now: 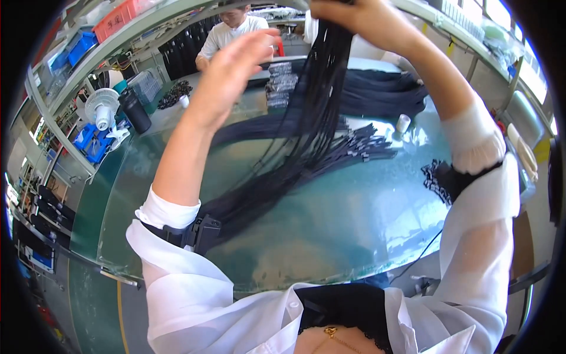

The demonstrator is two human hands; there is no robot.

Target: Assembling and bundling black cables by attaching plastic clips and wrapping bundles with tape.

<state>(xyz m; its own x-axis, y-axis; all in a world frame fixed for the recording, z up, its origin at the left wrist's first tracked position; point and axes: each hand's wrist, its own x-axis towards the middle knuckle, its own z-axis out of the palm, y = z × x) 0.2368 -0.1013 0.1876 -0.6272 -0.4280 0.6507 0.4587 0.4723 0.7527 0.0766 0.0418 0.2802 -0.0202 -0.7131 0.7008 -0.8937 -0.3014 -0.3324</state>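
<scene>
High over the table, my right hand (371,22) is closed round the upper end of a bundle of long thin black strips (327,76), which hangs down to the tabletop. The kind of strip cannot be made out. My left hand (231,74) is raised to the left of the bundle, fingers stretched out and slightly blurred, holding nothing. Beneath it, more black strips (259,189) lie slantwise across the glossy green table (336,218). Their small grey-tipped ends (374,146) fan out toward the right. Part of the left forearm covers the table behind it.
Behind the bundle lie a thick dark pile (383,91) and a stack of clear-wrapped packs (281,85). A white spool (403,123) stands to the right. On the left are a dark bottle (134,110) and a white fan (102,107). Another person (239,29) is across the table.
</scene>
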